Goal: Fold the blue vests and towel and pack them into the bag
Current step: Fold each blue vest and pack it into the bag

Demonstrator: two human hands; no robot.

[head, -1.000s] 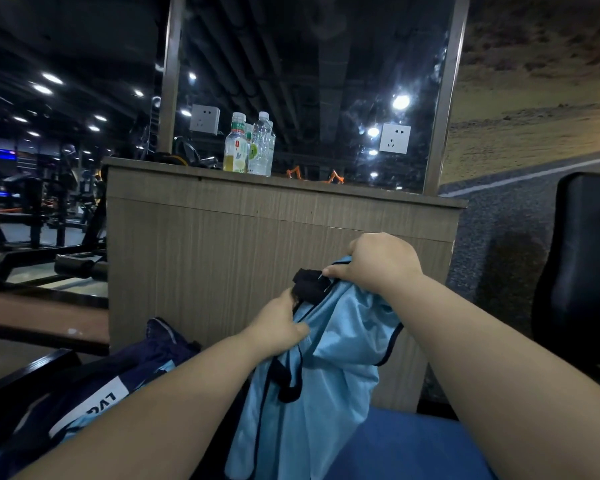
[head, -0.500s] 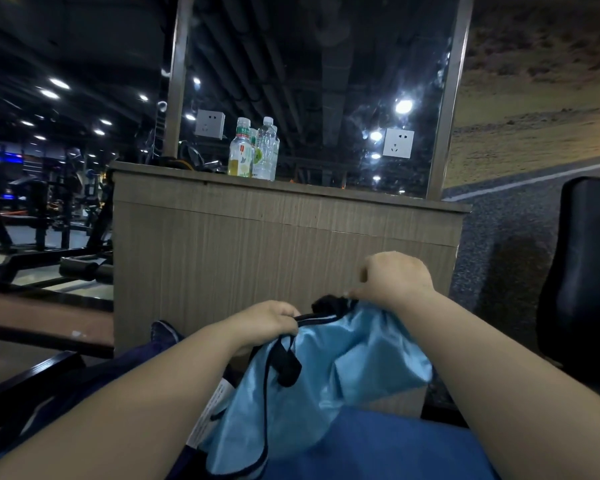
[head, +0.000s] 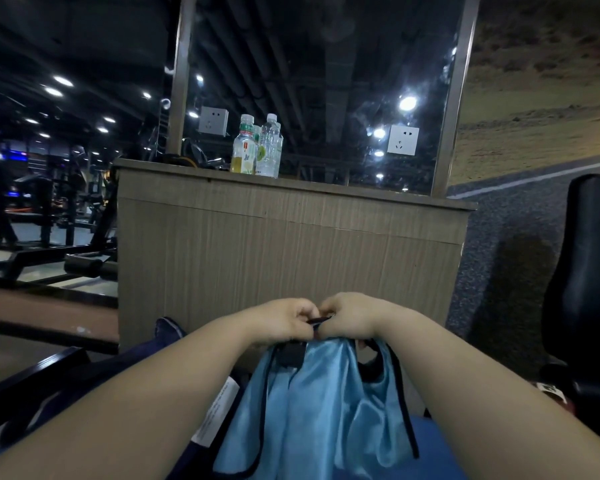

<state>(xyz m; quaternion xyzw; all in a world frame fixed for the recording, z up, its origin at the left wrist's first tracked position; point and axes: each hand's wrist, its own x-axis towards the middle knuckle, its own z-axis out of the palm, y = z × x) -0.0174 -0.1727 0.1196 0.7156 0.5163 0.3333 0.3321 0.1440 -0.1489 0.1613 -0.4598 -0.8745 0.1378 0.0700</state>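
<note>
vest [head: 312, 410] is pinched at its black trim by left hand [head: 284, 318] and right hand [head: 352, 317], nearly touching, prob so shoulders get lined up.

- Two hands: left hand [head: 284, 318], right hand [head: 352, 315]
- One light blue vest [head: 312, 410]
- Two white wall sockets [head: 213, 120] [head: 403, 140]
- At least three plastic bottles [head: 245, 148]
- One black chair [head: 589, 271]

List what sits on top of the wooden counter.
On the wooden counter stand drink bottles, one holding yellow liquid, with dark tangled gear to their left and a framed glass panel rising behind. Bottles overlap, hiding their count; the gear is too dark to identify.
</note>
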